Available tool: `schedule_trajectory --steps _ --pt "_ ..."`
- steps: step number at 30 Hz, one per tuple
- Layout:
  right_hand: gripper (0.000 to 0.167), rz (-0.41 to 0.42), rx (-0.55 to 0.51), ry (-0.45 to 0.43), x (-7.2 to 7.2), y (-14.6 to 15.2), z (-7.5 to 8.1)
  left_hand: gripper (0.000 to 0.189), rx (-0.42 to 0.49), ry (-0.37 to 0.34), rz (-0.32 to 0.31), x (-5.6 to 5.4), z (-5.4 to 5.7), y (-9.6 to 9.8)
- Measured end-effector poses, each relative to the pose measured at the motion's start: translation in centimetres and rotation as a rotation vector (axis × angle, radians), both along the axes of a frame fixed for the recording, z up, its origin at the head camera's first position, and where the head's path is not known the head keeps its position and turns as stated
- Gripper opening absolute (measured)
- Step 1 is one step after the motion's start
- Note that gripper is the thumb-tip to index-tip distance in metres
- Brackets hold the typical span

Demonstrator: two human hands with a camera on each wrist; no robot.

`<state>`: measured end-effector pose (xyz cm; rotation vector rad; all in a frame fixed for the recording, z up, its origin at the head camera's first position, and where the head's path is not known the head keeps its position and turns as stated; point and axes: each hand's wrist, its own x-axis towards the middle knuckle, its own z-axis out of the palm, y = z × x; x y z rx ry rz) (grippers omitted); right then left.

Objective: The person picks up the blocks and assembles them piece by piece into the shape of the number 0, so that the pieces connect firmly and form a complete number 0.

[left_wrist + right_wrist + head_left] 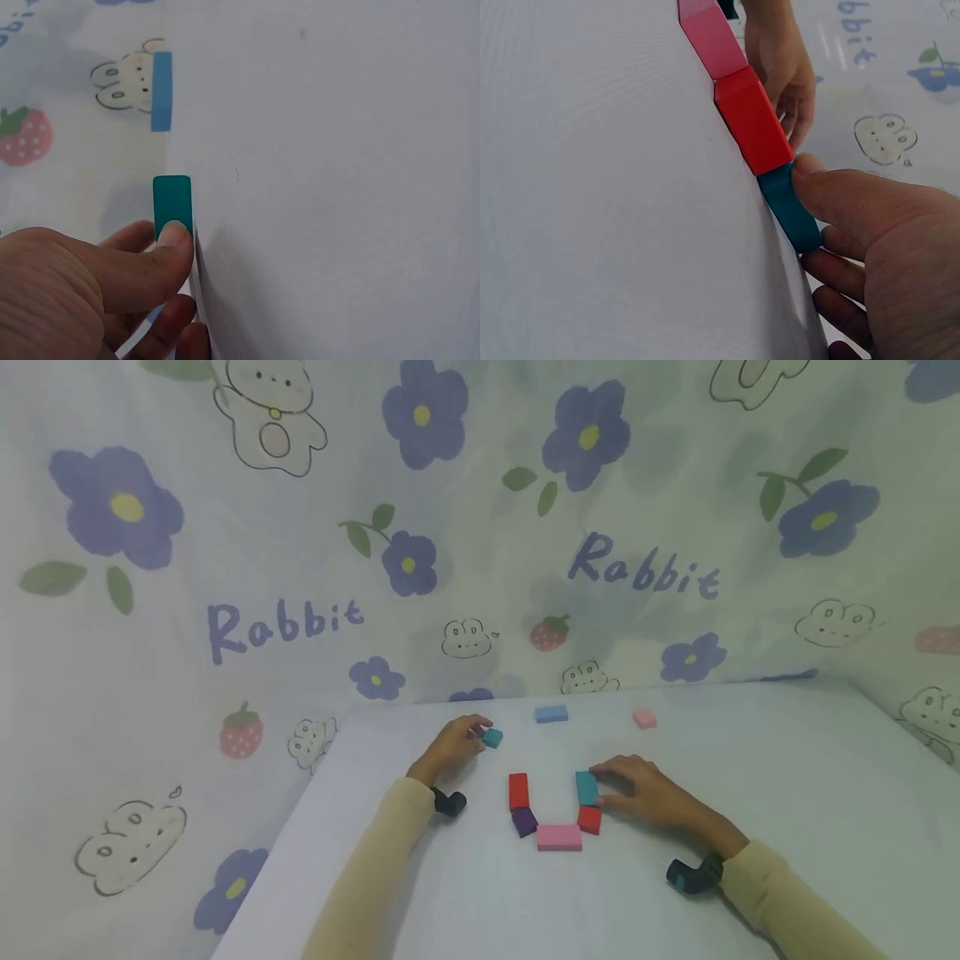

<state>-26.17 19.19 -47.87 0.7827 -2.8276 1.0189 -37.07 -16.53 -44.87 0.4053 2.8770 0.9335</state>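
Observation:
At the table's left rear, my left hand (456, 741) pinches a small teal block (492, 738) between thumb and fingers; its far end sticks out past the thumb in the left wrist view. My right hand (641, 792) grips a longer teal block (587, 787) by its ends. That block tops the right side of a U of blocks, set against a red block (589, 819). A pink block (558, 837) forms the bottom of the U. Up its left side come a purple block (524, 821) and a longer red block (519, 791).
Towards the rear of the white table (787, 777) lie a light blue block (551, 714) and a small pink block (644, 718). A curtain (480, 527) printed with flowers and rabbits hangs behind. Each wrist wears a black device (693, 877).

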Motion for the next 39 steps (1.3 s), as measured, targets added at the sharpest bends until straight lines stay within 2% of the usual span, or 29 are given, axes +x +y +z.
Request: schedule_trajectory --steps 4,13,19,25,33,39 --pt "0.052 -0.001 0.005 0.009 0.4 0.4 -0.4 0.039 0.002 -0.021 -0.021 0.2 -0.5 0.4" --pt "0.053 0.017 0.002 -0.011 0.4 0.0 -0.8 0.034 -0.006 0.010 0.006 1.1 -1.1 0.2" --pt "0.052 0.013 0.002 -0.020 1.0 0.0 -1.0 0.032 0.005 -0.005 -0.004 1.9 -1.3 0.1" --pt "0.050 0.018 0.008 0.004 0.8 0.2 -0.9 0.030 0.021 -0.022 0.033 2.1 -0.8 0.4" --pt "0.050 0.015 0.006 0.026 0.5 0.6 -0.2 0.032 0.044 -0.006 -0.032 2.1 0.4 1.0" --pt "0.052 0.028 0.004 0.024 -0.3 0.2 0.2 0.032 0.018 0.008 -0.061 2.5 1.4 1.5"
